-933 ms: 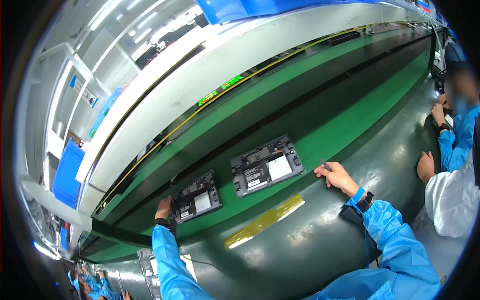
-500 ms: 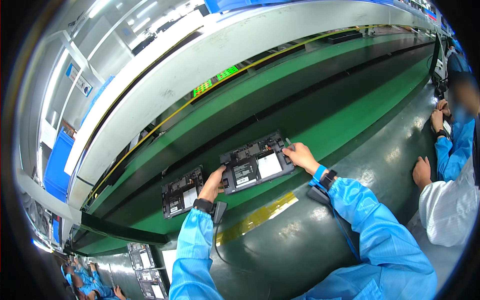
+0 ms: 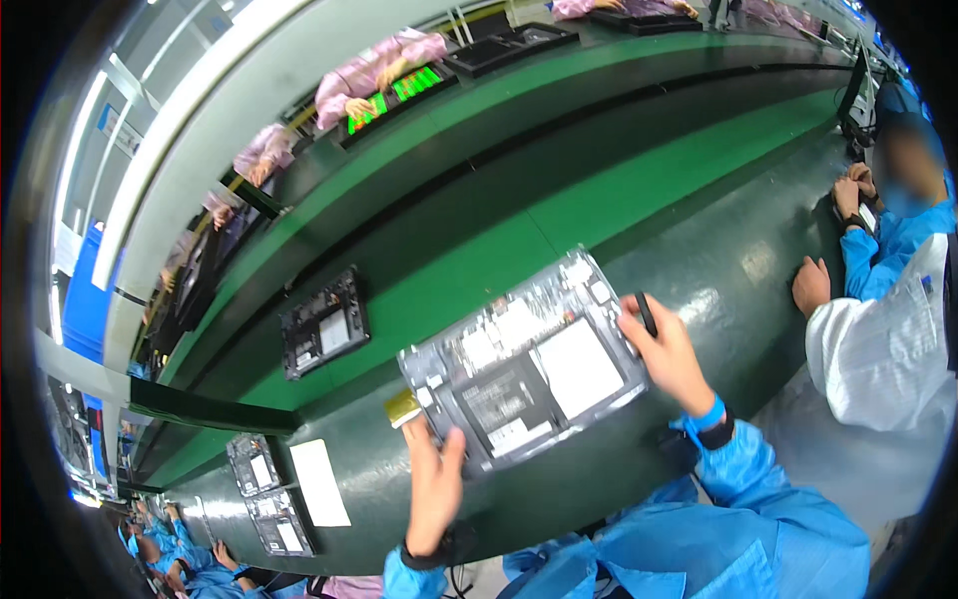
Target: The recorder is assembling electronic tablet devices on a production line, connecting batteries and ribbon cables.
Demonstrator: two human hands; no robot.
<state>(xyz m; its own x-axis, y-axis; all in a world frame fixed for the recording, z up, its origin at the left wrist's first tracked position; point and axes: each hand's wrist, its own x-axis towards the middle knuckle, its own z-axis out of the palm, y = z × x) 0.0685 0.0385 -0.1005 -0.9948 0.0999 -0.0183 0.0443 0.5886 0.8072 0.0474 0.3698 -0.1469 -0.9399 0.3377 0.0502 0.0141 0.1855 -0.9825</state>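
Right along the room runs a long green conveyor belt (image 3: pixel 639 190), with a dark green worktable (image 3: pixel 728 290) edging it on the near side. Close to the person in the blue coat, an opened device (image 3: pixel 524 364) with its back cover off lies tilted across the line where table meets belt, its grey frame, white panels and dark centre plate showing. Both hands grip it at opposite ends. The left hand (image 3: pixel 434 484) clasps the lower left corner, thumb lying on top of the frame and fingers underneath, so that corner sits inside the grasp. The right hand (image 3: pixel 671 351) closes on the right edge while also pinching a slim dark tool (image 3: pixel 647 313) that stands up between the fingers, its tip just above the device's upper right corner. A second open device (image 3: pixel 324 324) lies on the belt well to the left. A white sheet (image 3: pixel 319 482) rests on the table lower left. Another worker's hand (image 3: pixel 813 287) lies flat on the table at the right.
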